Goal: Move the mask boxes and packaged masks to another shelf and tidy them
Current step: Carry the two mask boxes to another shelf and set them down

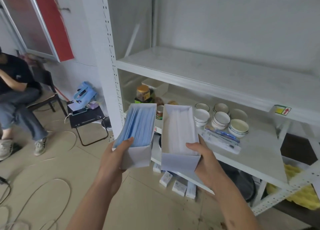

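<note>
My left hand (115,157) grips the near end of an open white box of blue masks (137,125), thumb over its rim. My right hand (205,157) holds a second open white box of white masks (179,131) the same way. Both boxes are side by side in the air, in front of the white metal rack. A packaged mask (220,139) in clear wrap lies on the middle shelf (256,153) just right of the boxes. The upper shelf (207,70) is bare. Several small white packets (176,183) lie on the floor under the boxes.
Stacked bowls (221,119) and jars (143,93) sit on the middle shelf. A yellow cloth (301,193) and a dark pan (242,179) lie below. At left a person sits on a chair (15,94), beside a black stool (86,117) with a phone; cables run over the floor.
</note>
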`<state>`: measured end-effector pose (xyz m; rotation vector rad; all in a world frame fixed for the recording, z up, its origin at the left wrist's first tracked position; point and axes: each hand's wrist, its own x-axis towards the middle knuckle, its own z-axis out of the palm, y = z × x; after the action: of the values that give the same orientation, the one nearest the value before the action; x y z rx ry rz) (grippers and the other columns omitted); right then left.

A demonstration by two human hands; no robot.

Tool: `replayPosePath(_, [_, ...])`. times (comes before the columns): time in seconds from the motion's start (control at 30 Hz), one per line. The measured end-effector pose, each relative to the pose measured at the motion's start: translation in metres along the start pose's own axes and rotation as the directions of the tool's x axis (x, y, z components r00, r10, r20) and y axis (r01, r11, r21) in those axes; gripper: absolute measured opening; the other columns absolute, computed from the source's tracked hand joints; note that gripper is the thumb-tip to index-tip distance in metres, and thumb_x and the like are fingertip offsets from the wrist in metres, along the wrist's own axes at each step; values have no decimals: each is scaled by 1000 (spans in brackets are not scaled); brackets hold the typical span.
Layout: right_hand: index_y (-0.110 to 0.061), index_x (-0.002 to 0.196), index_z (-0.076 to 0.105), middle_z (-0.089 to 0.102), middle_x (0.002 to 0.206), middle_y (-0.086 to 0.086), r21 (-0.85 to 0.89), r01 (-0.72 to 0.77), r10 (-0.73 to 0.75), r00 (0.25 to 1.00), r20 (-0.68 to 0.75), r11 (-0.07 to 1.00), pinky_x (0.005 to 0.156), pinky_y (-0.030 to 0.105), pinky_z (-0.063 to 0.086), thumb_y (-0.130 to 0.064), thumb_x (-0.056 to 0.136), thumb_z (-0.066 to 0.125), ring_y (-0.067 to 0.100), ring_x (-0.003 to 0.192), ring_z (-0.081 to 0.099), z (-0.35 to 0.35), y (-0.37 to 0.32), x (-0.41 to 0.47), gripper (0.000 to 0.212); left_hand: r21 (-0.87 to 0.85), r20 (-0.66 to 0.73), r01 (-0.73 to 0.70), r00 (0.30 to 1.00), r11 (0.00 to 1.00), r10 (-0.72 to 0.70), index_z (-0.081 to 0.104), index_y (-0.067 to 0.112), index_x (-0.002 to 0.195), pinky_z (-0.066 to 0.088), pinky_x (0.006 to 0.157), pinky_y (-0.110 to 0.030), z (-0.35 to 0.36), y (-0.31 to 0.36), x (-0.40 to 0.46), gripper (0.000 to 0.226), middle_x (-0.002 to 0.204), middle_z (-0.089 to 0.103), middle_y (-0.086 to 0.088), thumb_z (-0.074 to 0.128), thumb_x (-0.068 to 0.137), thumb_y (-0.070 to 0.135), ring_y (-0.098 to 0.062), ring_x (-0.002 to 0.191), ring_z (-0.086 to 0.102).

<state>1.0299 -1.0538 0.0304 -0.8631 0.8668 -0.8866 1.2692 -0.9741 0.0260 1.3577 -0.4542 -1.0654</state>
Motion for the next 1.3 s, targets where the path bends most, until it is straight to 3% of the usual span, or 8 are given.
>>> replayPosePath(0.17, [-38, 126, 63, 71, 126, 6, -30, 44, -42, 997, 58, 999, 73, 35, 55, -20, 75, 69, 30, 102, 69, 15, -28, 39, 54, -52, 15, -31, 999, 998, 32, 63, 27, 111, 51, 75, -39, 14, 36, 35, 27, 105, 69, -2, 74, 86, 30, -20, 91, 64])
replayPosePath(0.3, [-40, 123, 65, 71, 124, 4, -55, 56, -51, 995, 90, 997, 83, 45, 48, -23, 75, 69, 31, 102, 68, 39, -48, 75, 51, -54, 30, -33, 999, 998, 35, 64, 27, 115, 48, 77, -40, 4, 71, 70, 34, 108, 71, -2, 76, 83, 34, -21, 92, 65])
replayPosePath(0.5, [-27, 117, 66, 75, 106, 6, 12, 81, -82, 996, 30, 997, 78, 45, 52, -14, 82, 67, 27, 87, 71, 94, -71, 140, 37, -70, 56, -62, 996, 996, 66, 65, 27, 117, 49, 72, -38, -19, 125, 144, 40, 108, 70, -2, 79, 80, 36, -20, 92, 64])
replayPosePath(0.6, [-25, 118, 64, 73, 107, 8, 56, 100, -98, 994, -39, 993, 71, 40, 56, -15, 84, 68, 27, 84, 71, 122, -82, 171, 36, -61, 89, -59, 994, 996, 64, 65, 27, 117, 55, 75, -39, -25, 152, 182, 42, 111, 71, -4, 81, 79, 36, -22, 95, 66])
replayPosePath(0.8, [-22, 121, 62, 70, 109, 14, 88, 143, -131, 983, -131, 986, 66, 42, 57, -19, 85, 68, 33, 94, 66, 153, -117, 226, 36, -40, 153, -29, 988, 999, 35, 63, 27, 113, 52, 101, -55, -10, 204, 258, 41, 113, 69, -7, 81, 79, 38, -27, 101, 66])
replayPosePath(1.0, [-17, 131, 62, 68, 122, 17, 63, 228, -215, 962, -167, 972, 85, 49, 56, -22, 82, 71, 34, 105, 65, 165, -160, 301, 50, -12, 242, -62, 968, 998, 63, 61, 23, 117, 63, 71, -43, 31, 242, 340, 45, 107, 69, -7, 80, 79, 38, -25, 90, 68])
replayPosePath(1.1, [-18, 129, 64, 67, 120, 17, 6, 262, -255, 944, -208, 965, 89, 48, 55, -25, 80, 73, 31, 105, 62, 170, -177, 352, 51, 13, 266, -79, 961, 997, 73, 60, 20, 120, 53, 49, -28, 54, 258, 385, 50, 106, 69, -6, 80, 79, 39, -22, 85, 67])
replayPosePath(1.3, [-15, 126, 63, 68, 108, 19, -5, 207, -198, 926, -321, 978, 87, 50, 56, -38, 74, 75, 35, 96, 66, 176, -197, 437, 58, 126, 266, -153, 957, 980, 115, 54, 19, 133, 54, 78, -40, 95, 282, 471, 80, 120, 63, -7, 81, 66, 55, -28, 105, 63])
